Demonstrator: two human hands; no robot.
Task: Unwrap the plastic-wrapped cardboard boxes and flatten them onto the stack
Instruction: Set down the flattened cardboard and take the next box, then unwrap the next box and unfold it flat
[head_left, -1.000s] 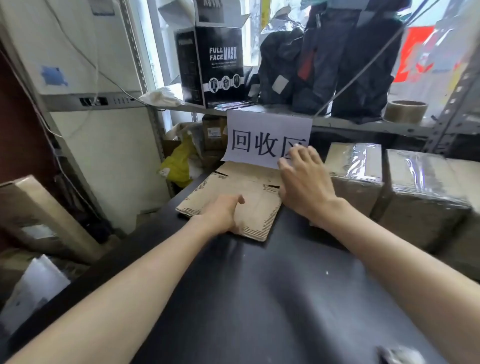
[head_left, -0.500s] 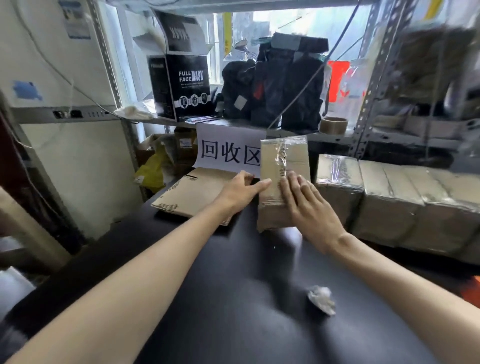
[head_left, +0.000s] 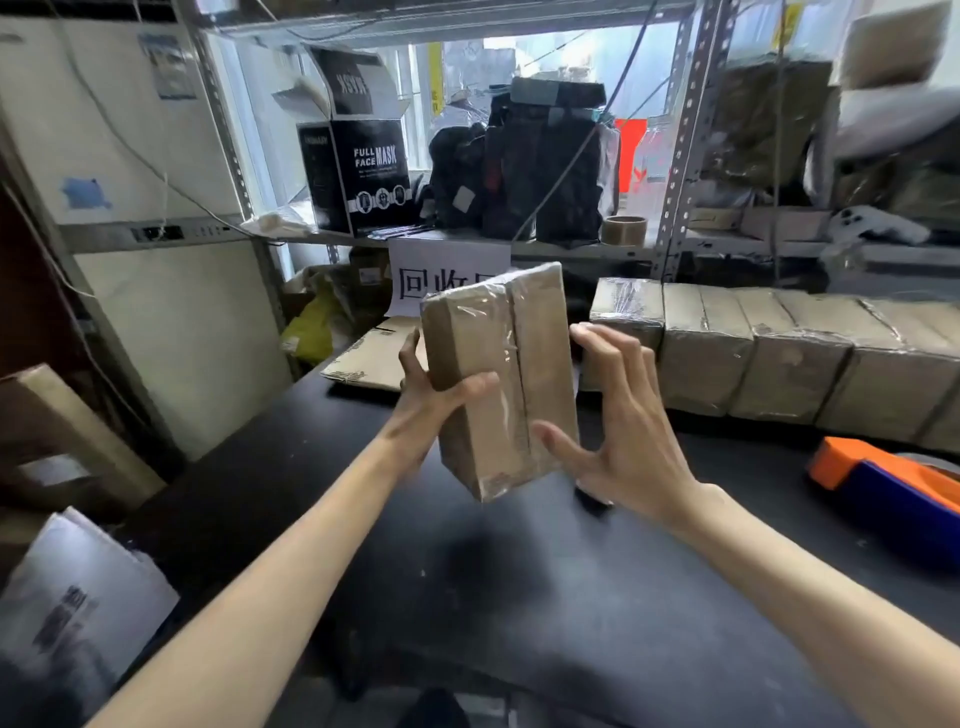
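Head-height view down two bare forearms over a black table (head_left: 467, 597). In the centre, held clear above the table: a wrapped box (head_left: 493, 374) of brown cardboard, sealed in glossy clear plastic, standing on end and tilted a little, with a seam running down its front face.

Left hand (head_left: 426, 395) gripping the box's left side, thumb curled across the front face, fingers behind the box and mostly hidden.

Right hand (head_left: 618, 431) at the box's right side, palm toward it, fingers (head_left: 597, 348) spread wide and nearly straight, reaching up along the right edge. Thumb tip lying against the lower front face. Cannot tell whether the spread fingers touch the plastic.

Behind the left hand, lying flat on the far part of the table: a flattened cardboard stack (head_left: 363, 358). To the right of the held box, along the back of the table: a row of wrapped boxes (head_left: 779, 353), side by side and touching.

Hanging from the metal shelf (head_left: 545, 248) behind the held box: a white paper sign (head_left: 447, 270) with black characters, partly covered. On the shelf: an open black carton (head_left: 363, 176) printed "FULL FACE MASK" and, well to its right, a roll of tape (head_left: 623, 231). At the table's right edge: an orange and blue tape dispenser (head_left: 883, 483).
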